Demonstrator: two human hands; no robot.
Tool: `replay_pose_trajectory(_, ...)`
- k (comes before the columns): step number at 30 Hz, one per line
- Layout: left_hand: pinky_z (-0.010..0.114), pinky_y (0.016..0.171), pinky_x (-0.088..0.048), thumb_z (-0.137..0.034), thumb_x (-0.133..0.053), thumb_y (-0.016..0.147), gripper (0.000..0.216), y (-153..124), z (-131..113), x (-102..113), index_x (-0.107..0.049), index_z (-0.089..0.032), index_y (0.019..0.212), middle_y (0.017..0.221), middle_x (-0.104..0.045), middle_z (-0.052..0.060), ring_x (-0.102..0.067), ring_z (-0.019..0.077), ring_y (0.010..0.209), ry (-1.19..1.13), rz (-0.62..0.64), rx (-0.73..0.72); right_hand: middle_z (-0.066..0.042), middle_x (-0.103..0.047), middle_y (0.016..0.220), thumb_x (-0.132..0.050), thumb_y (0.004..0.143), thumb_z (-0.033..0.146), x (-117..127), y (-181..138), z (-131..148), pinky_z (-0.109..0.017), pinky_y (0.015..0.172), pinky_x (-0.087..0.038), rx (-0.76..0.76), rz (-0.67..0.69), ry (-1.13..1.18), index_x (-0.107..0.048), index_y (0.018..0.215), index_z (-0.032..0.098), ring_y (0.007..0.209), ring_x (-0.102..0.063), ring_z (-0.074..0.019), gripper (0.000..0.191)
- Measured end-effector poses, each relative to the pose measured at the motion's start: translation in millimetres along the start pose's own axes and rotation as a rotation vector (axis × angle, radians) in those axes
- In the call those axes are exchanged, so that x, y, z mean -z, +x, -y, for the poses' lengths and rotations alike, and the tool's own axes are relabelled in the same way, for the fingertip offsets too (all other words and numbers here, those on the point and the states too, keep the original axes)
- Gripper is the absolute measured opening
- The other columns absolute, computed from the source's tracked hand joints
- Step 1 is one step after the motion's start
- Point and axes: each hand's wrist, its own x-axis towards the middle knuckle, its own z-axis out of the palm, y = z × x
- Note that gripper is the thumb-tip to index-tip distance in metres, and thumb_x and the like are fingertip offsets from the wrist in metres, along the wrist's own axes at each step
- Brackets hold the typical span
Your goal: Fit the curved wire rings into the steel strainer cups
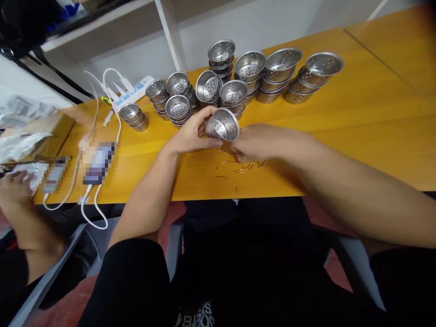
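Note:
My left hand [192, 134] is wrapped round a small perforated steel strainer cup [223, 125], held tilted with its mouth toward me above the yellow table [357, 122]. My right hand [254, 143] is closed at the cup's lower rim, fingers pinched against it; what they pinch is hidden. Several thin curved wire handles [235, 168] lie on the table just below both hands.
Several stacks of the same strainer cups [238, 75] stand at the back of the table. A white power strip [131, 91] with cables and two phones [97, 163] lie at left. Another person's hand [15, 186] holds plastic wrapping at the far left.

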Motion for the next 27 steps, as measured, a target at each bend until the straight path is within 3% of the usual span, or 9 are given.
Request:
replay_pose_trajectory(3, 0.074, 0.141, -0.063, -0.104, -0.112, 0.07, 0.127, 1, 17, 2, -0.069, -0.032, 0.165, 0.157, -0.076, 0.011, -0.074, 0.0483, 0.165, -0.049, -0.068, -0.005, -0.023, -0.094, 0.119, -0.077, 0.115, 0.013, 0, 2, 4, -0.042, 0.072, -0.036, 0.025, 0.004, -0.068, -0.095, 0.129, 0.011, 0.093, -0.077, -0.0305, 0.023)
replay_pose_trajectory(7, 0.073, 0.142, -0.063, -0.112, -0.108, 0.068, 0.136, 2, 25, 8, -0.063, -0.039, 0.173, 0.166, -0.075, 0.012, -0.075, 0.0484, 0.166, -0.02, -0.201, -0.034, -0.018, -0.095, 0.12, -0.083, 0.112, 0.017, -9, 7, -6, -0.039, 0.072, -0.035, 0.052, -0.036, -0.073, -0.092, 0.117, 0.016, 0.087, -0.073, -0.0263, 0.01)
replay_pose_trajectory(9, 0.073, 0.144, -0.062, -0.114, -0.105, 0.069, 0.137, 2, 21, 9, -0.064, -0.038, 0.174, 0.168, -0.076, 0.013, -0.076, 0.0485, 0.166, 0.067, -0.257, -0.031, -0.014, -0.092, 0.116, -0.084, 0.111, 0.019, -15, 10, -17, -0.038, 0.071, -0.035, 0.079, -0.091, -0.008, -0.087, 0.107, 0.019, 0.081, -0.066, -0.0229, 0.005)
replay_pose_trajectory(14, 0.071, 0.15, -0.057, -0.117, -0.094, 0.082, 0.133, 0, 11, 7, -0.06, -0.037, 0.182, 0.171, -0.075, 0.015, -0.074, 0.0471, 0.17, 0.288, -0.333, -0.001, -0.004, -0.076, 0.089, -0.083, 0.097, 0.016, -30, 17, -53, -0.041, 0.08, -0.044, 0.211, -0.296, 0.333, -0.066, 0.09, 0.026, 0.079, -0.063, -0.0233, 0.021)
replay_pose_trajectory(18, 0.068, 0.152, -0.056, -0.11, -0.094, 0.09, 0.126, -1, 11, 4, -0.055, -0.038, 0.186, 0.171, -0.074, 0.014, -0.073, 0.0444, 0.171, 0.326, -0.353, -0.002, -0.001, -0.076, 0.089, -0.088, 0.096, 0.027, -34, 17, -71, -0.042, 0.086, -0.049, 0.26, -0.427, 0.56, -0.074, 0.104, 0.029, 0.086, -0.069, -0.0259, 0.017)
replay_pose_trajectory(22, 0.071, 0.155, -0.054, -0.111, -0.1, 0.082, 0.128, 3, 14, -1, -0.061, -0.036, 0.177, 0.168, -0.076, 0.014, -0.072, 0.0468, 0.173, 0.251, -0.425, 0.032, -0.007, -0.083, 0.098, -0.082, 0.107, 0.043, -33, 16, -78, -0.048, 0.092, -0.055, 0.213, -0.595, 0.617, -0.082, 0.118, 0.029, 0.092, -0.075, -0.0321, 0.018)
replay_pose_trajectory(25, 0.072, 0.155, -0.053, -0.115, -0.094, 0.085, 0.131, 7, 21, -2, -0.054, -0.038, 0.184, 0.177, -0.07, 0.015, -0.068, 0.0473, 0.178, 0.225, -0.435, 0.025, -0.012, -0.087, 0.101, -0.079, 0.115, 0.064, -34, 17, -79, -0.056, 0.097, -0.061, 0.166, -0.655, 0.78, -0.085, 0.121, 0.029, 0.096, -0.081, -0.0383, 0.036)
replay_pose_trajectory(27, 0.072, 0.154, -0.054, -0.116, -0.087, 0.091, 0.13, 7, 27, -2, -0.048, -0.04, 0.188, 0.181, -0.065, 0.016, -0.066, 0.0468, 0.18, 0.217, -0.42, -0.005, -0.013, -0.09, 0.108, -0.088, 0.111, 0.078, -35, 18, -77, -0.058, 0.099, -0.066, 0.165, -0.696, 0.951, -0.084, 0.128, 0.03, 0.102, -0.084, -0.0398, 0.051)
